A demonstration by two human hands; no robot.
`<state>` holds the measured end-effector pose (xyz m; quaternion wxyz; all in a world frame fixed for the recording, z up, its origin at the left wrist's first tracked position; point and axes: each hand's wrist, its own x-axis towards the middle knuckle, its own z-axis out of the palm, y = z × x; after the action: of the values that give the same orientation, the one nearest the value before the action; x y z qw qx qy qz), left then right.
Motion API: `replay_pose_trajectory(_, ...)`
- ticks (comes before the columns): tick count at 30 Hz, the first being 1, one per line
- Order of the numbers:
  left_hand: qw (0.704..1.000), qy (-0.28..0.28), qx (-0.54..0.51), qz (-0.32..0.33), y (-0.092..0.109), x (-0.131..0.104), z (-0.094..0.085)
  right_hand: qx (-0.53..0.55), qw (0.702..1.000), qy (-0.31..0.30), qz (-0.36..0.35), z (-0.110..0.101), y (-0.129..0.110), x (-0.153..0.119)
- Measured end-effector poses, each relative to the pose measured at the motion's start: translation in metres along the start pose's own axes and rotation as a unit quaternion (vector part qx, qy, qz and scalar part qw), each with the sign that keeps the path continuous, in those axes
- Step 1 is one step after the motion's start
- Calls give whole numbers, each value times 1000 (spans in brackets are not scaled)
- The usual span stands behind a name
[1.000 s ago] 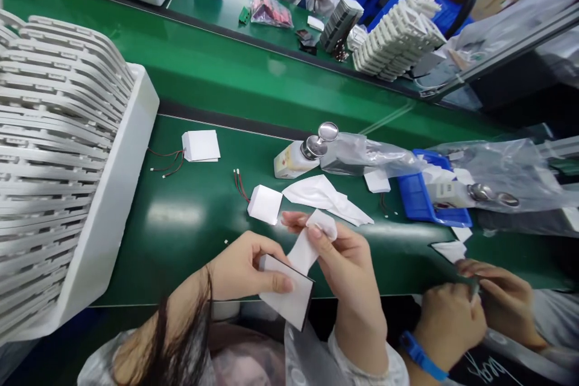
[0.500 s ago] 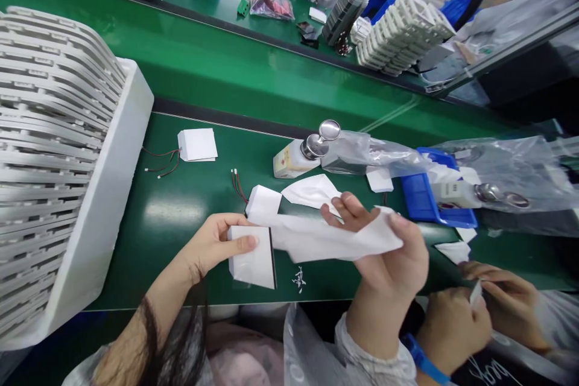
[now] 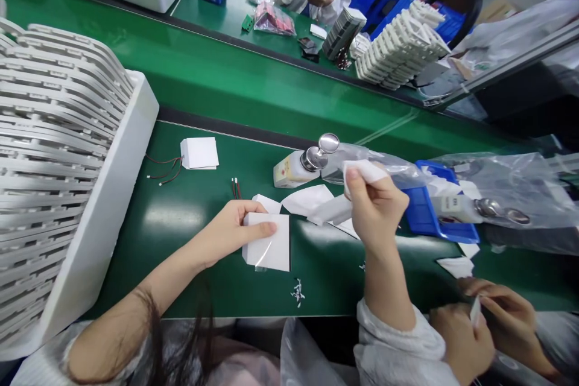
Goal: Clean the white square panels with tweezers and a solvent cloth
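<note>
My left hand (image 3: pixel 239 230) pinches a flat white square pad (image 3: pixel 275 250), thumb on top, above the front part of the green bench. My right hand (image 3: pixel 375 205) is closed on a white cloth (image 3: pixel 366 171), raised just right of the pump bottle (image 3: pixel 296 167). Behind the held pad lies another white piece (image 3: pixel 268 203), with red and black wires (image 3: pixel 236 188) near it. White sheets (image 3: pixel 307 199) lie between my hands. A small pile of white bits (image 3: pixel 297 293) is near the bench's front edge.
A foam box (image 3: pixel 136 126) of white plastic frames stands at left; white pads (image 3: pixel 199 153) with wires lie beside it. A blue tray (image 3: pixel 420 210) and plastic bags are at right. A co-worker's hands (image 3: pixel 506 307) are at lower right, another person's across the bench.
My right hand has turned, closed and lifted the cloth up and away from the pad. My left hand has moved slightly right with the pad.
</note>
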<state>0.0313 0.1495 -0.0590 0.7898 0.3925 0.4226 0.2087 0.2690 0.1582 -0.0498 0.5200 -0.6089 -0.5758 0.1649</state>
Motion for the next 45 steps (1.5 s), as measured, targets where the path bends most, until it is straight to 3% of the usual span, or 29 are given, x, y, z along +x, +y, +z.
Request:
replay_pose_trajectory(4, 1000, 11, 1, -10, -10, 8, -8, -179, 954, -98, -222, 4, 2, 11)
replay_pose_trajectory(9, 1000, 16, 3, -15, -8, 7, -15, -246, 908, -123, -316, 1, -2, 19)
replay_pose_trajectory(14, 1000, 22, 11, -15, -7, 7, -17, -297, 890, -162, -306, -2, -9, 20)
replay_pose_trajectory(19, 1000, 23, 15, -14, -11, 7, -17, -244, 916, -165, -272, 0, -8, 20)
replay_pose_trajectory(25, 999, 31, 23, -9, -13, 9, -19, -236, 920, -167, -263, 4, -7, 20)
replay_pose_trajectory(34, 998, 39, 42, -12, -12, 8, -19, -212, 940, -109, -244, 9, -6, 29)
replay_pose_trajectory(38, 998, 42, 49, -10, -14, 8, -21, -207, 943, -156, -208, 6, -13, 39)
replay_pose_trajectory(42, 998, 42, 53, -11, -16, 9, -21, -252, 913, -265, -181, 3, -28, 50)
replay_pose_trajectory(45, 998, 44, 50, -9, -16, 9, -21, -283, 899, -273, -193, 4, -35, 55)
